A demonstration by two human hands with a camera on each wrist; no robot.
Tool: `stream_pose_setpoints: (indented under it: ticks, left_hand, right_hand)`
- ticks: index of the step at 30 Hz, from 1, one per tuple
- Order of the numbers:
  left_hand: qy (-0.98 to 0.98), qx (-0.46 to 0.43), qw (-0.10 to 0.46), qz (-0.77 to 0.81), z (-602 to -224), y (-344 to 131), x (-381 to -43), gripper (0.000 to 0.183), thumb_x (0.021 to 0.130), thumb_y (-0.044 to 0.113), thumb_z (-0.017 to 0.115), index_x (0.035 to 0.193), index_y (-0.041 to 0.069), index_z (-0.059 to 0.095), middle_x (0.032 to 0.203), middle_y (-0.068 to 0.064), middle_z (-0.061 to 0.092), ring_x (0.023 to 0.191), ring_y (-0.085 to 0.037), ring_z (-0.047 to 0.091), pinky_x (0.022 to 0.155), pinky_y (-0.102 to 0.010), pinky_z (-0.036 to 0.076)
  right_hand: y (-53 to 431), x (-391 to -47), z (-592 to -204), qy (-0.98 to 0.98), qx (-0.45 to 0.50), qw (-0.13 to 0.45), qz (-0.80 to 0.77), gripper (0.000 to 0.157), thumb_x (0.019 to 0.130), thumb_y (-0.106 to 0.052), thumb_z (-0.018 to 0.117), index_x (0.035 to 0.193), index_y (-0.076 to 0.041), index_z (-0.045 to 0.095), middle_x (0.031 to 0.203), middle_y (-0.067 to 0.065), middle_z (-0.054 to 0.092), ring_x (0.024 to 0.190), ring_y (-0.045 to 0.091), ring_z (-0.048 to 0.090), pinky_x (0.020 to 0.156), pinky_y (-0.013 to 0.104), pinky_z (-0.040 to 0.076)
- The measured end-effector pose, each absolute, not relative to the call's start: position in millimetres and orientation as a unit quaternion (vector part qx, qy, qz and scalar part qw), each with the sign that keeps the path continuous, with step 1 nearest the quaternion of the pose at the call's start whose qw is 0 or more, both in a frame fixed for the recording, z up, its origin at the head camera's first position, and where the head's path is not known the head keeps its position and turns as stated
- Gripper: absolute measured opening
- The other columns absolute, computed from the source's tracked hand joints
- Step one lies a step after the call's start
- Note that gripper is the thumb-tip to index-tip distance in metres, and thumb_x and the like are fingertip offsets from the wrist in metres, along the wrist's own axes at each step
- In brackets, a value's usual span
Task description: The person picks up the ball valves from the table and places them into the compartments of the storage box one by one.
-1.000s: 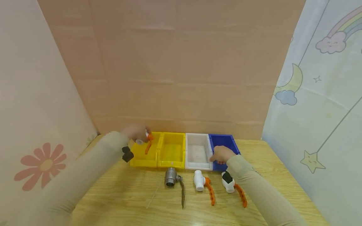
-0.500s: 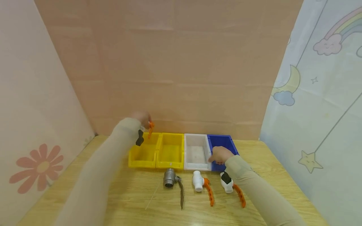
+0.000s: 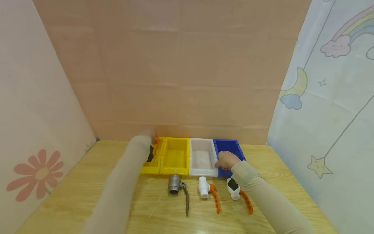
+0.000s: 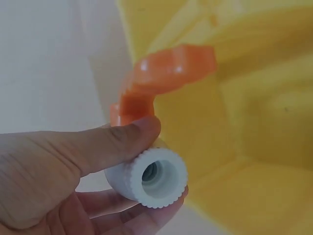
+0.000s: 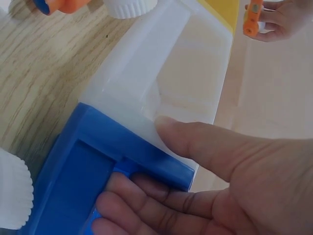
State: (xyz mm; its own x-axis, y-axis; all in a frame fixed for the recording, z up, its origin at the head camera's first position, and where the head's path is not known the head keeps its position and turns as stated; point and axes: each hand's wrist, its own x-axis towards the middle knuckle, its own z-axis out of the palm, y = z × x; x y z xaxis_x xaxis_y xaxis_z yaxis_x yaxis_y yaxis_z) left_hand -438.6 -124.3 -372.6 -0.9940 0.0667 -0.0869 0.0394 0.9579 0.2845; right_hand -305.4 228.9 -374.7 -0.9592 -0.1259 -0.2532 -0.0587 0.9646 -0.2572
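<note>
From where I sit, the far left of the head view is a pale sheet printed with a red flower (image 3: 41, 174), beside the wooden table (image 3: 61, 185). My left sleeve (image 3: 118, 187) reaches forward from the lower edge to the back of the left yellow bin (image 3: 150, 170). The left wrist view shows my left hand (image 4: 68, 171) gripping the held valve (image 4: 139, 103), thumb above and fingers below its white body. Its ribbed open end faces the camera, and its orange handle rises and bends across the yellow of the bin. I cannot tell whether the valve touches that bin.

Next in the row of 4 bins come the right yellow bin (image 3: 174, 156) and the white bin (image 3: 201, 159). In front of them, on the table, lie a thin pale strip (image 3: 156, 204), the metal valve (image 3: 174, 184) with its lever towards me, and the middle white valve (image 3: 204, 188), its orange handle trailing right.

My right hand (image 3: 228, 160) is over the blue bin (image 3: 226, 146), thumb reaching to the white bin's rim, fingers curled inside the blue; I cannot tell whether it pinches the adjoining walls. Just in front lies the right white valve (image 3: 235, 195), partly covered by a dark patch. A rainbow-printed sheet (image 3: 312, 130) closes the right side.
</note>
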Motion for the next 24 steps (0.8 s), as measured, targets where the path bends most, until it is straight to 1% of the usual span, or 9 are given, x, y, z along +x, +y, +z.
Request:
stream_pose_setpoints:
  ticks: [1,6,9,13,15,17,20,22,24]
  left_hand:
    - [0.989,0.024,0.053,0.135,-370,-122,-433,0.023,0.076,0.003,0.08,0.096,0.012,0.072,0.104,-0.01,0.067,0.097,-0.03,0.06,0.074,-0.04,0.056]
    - [0.993,0.016,0.052,0.11,-373,-118,-420,0.018,0.076,0.004,0.079,0.091,0.011,0.072,0.102,-0.009,0.066,0.092,-0.028,0.059,0.071,-0.038,0.054]
    - [0.993,0.014,0.037,0.114,-388,-121,-428,0.019,0.073,0.005,0.082,0.087,0.013,0.072,0.097,-0.007,0.067,0.092,-0.028,0.059,0.068,-0.038,0.055]
    - [0.992,0.016,0.025,0.124,-407,-125,-438,0.026,0.067,0.006,0.086,0.088,0.014,0.072,0.097,-0.006,0.067,0.097,-0.031,0.059,0.07,-0.039,0.056]
    - [0.992,0.017,0.038,0.121,-402,-122,-428,0.026,0.071,0.006,0.084,0.093,0.014,0.074,0.102,-0.007,0.067,0.099,-0.029,0.06,0.074,-0.039,0.056]
    - [0.991,0.019,0.053,0.123,-396,-118,-415,0.024,0.076,0.006,0.081,0.097,0.013,0.074,0.104,-0.008,0.068,0.097,-0.028,0.061,0.073,-0.038,0.056]
    - [0.988,0.029,0.076,0.128,-384,-112,-389,0.017,0.083,0.004,0.073,0.099,0.01,0.074,0.1,-0.009,0.068,0.09,-0.022,0.061,0.071,-0.034,0.056]
    - [0.988,0.035,0.072,0.136,-382,-111,-378,0.014,0.085,0.002,0.07,0.096,0.008,0.074,0.096,-0.008,0.068,0.084,-0.02,0.059,0.069,-0.031,0.054]
    - [0.987,0.042,0.06,0.142,-382,-111,-371,0.013,0.085,0.001,0.067,0.095,0.007,0.073,0.094,-0.009,0.067,0.082,-0.02,0.057,0.071,-0.031,0.053]
  right_hand:
    - [229,-305,-375,0.982,-0.047,0.135,-0.125,0.028,0.086,-0.025,0.072,0.069,-0.003,0.067,0.058,0.003,0.058,0.049,0.013,0.049,0.048,0.022,0.042]
    - [229,-304,-374,0.982,-0.047,0.133,-0.124,0.027,0.086,-0.024,0.073,0.069,-0.004,0.067,0.06,0.005,0.061,0.049,0.013,0.051,0.049,0.022,0.043]
    - [229,-304,-372,0.982,-0.045,0.132,-0.124,0.027,0.085,-0.024,0.073,0.068,-0.004,0.066,0.061,0.006,0.063,0.05,0.013,0.052,0.048,0.023,0.043]
    - [229,-304,-372,0.983,-0.043,0.133,-0.123,0.028,0.085,-0.025,0.073,0.068,-0.004,0.066,0.06,0.005,0.061,0.049,0.013,0.05,0.048,0.022,0.042]
    - [228,-305,-373,0.983,-0.041,0.133,-0.124,0.028,0.085,-0.025,0.073,0.068,-0.004,0.066,0.058,0.003,0.059,0.048,0.013,0.049,0.047,0.022,0.041]
    - [228,-306,-374,0.982,-0.041,0.134,-0.125,0.028,0.085,-0.024,0.073,0.068,-0.004,0.066,0.057,0.003,0.057,0.048,0.012,0.048,0.047,0.022,0.041]
    - [227,-306,-375,0.982,-0.04,0.137,-0.124,0.028,0.086,-0.025,0.073,0.069,-0.003,0.066,0.058,0.003,0.057,0.049,0.013,0.049,0.048,0.022,0.041]
    - [227,-305,-375,0.982,-0.04,0.138,-0.122,0.028,0.086,-0.025,0.073,0.07,-0.003,0.067,0.059,0.003,0.059,0.049,0.013,0.05,0.048,0.022,0.041]
    - [226,-305,-374,0.982,-0.04,0.137,-0.12,0.028,0.086,-0.025,0.073,0.07,-0.003,0.067,0.059,0.004,0.06,0.049,0.013,0.049,0.048,0.022,0.041]
